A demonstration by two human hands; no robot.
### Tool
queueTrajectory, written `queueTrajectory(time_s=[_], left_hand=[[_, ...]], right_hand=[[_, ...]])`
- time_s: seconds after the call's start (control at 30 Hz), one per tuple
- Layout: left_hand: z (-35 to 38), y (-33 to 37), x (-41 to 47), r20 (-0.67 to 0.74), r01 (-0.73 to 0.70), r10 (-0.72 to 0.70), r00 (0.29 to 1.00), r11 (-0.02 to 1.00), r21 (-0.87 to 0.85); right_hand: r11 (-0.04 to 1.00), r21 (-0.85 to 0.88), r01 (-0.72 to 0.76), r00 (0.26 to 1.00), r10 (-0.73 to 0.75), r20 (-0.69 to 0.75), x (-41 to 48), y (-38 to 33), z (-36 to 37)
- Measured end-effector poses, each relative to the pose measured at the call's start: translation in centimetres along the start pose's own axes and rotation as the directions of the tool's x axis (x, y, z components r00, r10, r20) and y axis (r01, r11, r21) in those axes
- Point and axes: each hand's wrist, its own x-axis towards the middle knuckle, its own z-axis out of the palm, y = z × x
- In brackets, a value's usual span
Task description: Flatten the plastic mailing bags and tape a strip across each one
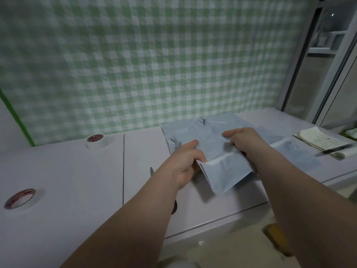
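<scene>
A near tape roll [19, 199] lies flat at the left edge of a pale bench [67, 171]. A far tape roll [95, 141] sits farther back, close to a green-and-white checked cloth [154, 64] hanging behind the bench. Both rolls are well apart from the work at centre. A dark tool [151, 172] shows partly from under the left forearm; what it is cannot be told.

At centre, a person's left hand [185, 163] grips the left edge of a light-blue plastic bag [222, 175], thumb on top and fingers [200, 157] curled beneath. The bag is held just above the bench and throws a shadow on it. Its near end points toward the bench's near edge, and a pale strip [218, 159] runs across its width. The right hand [243, 142] grips the bag's right side, its fingers curled onto the plastic.

Beneath and beyond the held bag, more bags [295, 153] of the same colour lie spread on the bench, some creased. They reach to the cloth at the far side and out to the right. Farther right, a stack of papers [318, 140] rests near the bench's right end, with a dark pen-like object [337, 148] lying across its near side. A window frame [309, 55] rises at the far right.
</scene>
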Motion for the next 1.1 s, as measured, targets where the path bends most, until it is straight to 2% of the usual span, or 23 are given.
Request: queueTrajectory(time_s=[0.1, 0.2, 0.27, 0.3, 0.33, 0.37, 0.43, 0.47, 0.53, 0.6, 0.63, 0.73, 0.8, 1.0, 1.1], left_hand=[[0.0, -0.5, 0.9, -0.061, 0.015, -0.005, 0.998, 0.988, 0.151], [-0.8, -0.9, 1.7, -0.174, -0.020, 0.085, 0.981, 0.939, 0.342], [-1.2, -1.1, 1.7, -0.179, -0.020, 0.123, 0.976, 0.871, 0.491], [-1.4, -1.1, 1.5, -0.168, -0.021, 0.152, 0.974, 0.797, 0.604], [-1.4, -1.1, 1.3, -0.142, -0.021, 0.187, 0.972, 0.670, 0.742], [-1.5, -1.0, 1.1, -0.110, -0.012, 0.215, 0.970, 0.496, 0.868], [-1.5, -0.9, 0.7, -0.039, -0.004, 0.262, 0.964, 0.163, 0.987], [-1.5, -1.0, 0.4, -0.015, 0.001, 0.276, 0.961, 0.053, 0.999], [-1.5, -1.2, -0.1, 0.036, -0.005, 0.310, 0.950, -0.101, 0.995], [-1.7, -1.4, -0.7, 0.098, -0.029, 0.296, 0.950, -0.227, 0.973], [-1.8, -1.6, -0.8, 0.103, -0.033, 0.241, 0.965, -0.277, 0.960], [-2.3, -2.1, -0.9, 0.038, -0.013, 0.071, 0.997, -0.321, 0.947], [-2.8, -2.4, -0.9, 0.032, -0.015, 0.045, 0.999, -0.328, 0.945], [-3.8, -1.4, -2.7, 0.111, -0.078, 0.090, 0.990, -0.314, 0.946], [-5.3, -0.6, -4.0, 0.131, -0.088, 0.154, 0.979, -0.258, 0.962]], right_hand=[[0.925, -0.379, 0.017, 0.997, -0.042, -0.059, 0.8, 0.6, 0.2], [0.818, -0.573, 0.045, 0.997, -0.075, -0.029, 1.0, 1.0, 0.4], [0.737, -0.672, 0.078, 0.994, -0.111, -0.006, 0.5, 1.1, 0.6], [0.685, -0.724, 0.083, 0.992, -0.127, -0.006, 0.2, 1.1, 0.7], [0.627, -0.775, 0.080, 0.989, -0.144, -0.014, -0.1, 1.1, 0.8], [0.562, -0.824, 0.070, 0.987, -0.158, -0.024, -0.6, 1.0, 0.9], [0.390, -0.919, 0.063, 0.980, -0.198, -0.017, -1.5, 0.8, 1.0], [0.299, -0.952, 0.067, 0.974, -0.229, -0.003, -2.0, 0.6, 1.1], [0.191, -0.977, 0.098, 0.954, -0.297, 0.037, -2.7, 0.5, 1.5], [0.195, -0.965, 0.176, 0.937, -0.334, 0.103, -3.2, 0.5, 2.3], [0.228, -0.950, 0.215, 0.935, -0.330, 0.133, -3.4, 0.7, 2.9], [0.397, -0.873, 0.283, 0.949, -0.245, 0.197, -3.6, 2.4, 4.8], [0.467, -0.849, 0.248, 0.968, -0.148, 0.201, -3.8, 3.4, 5.4], [0.451, -0.881, 0.140, 0.988, 0.000, 0.157, -4.5, 2.0, 6.0], [0.441, -0.870, 0.222, 0.975, -0.091, 0.203, -6.3, 1.2, 7.4]])
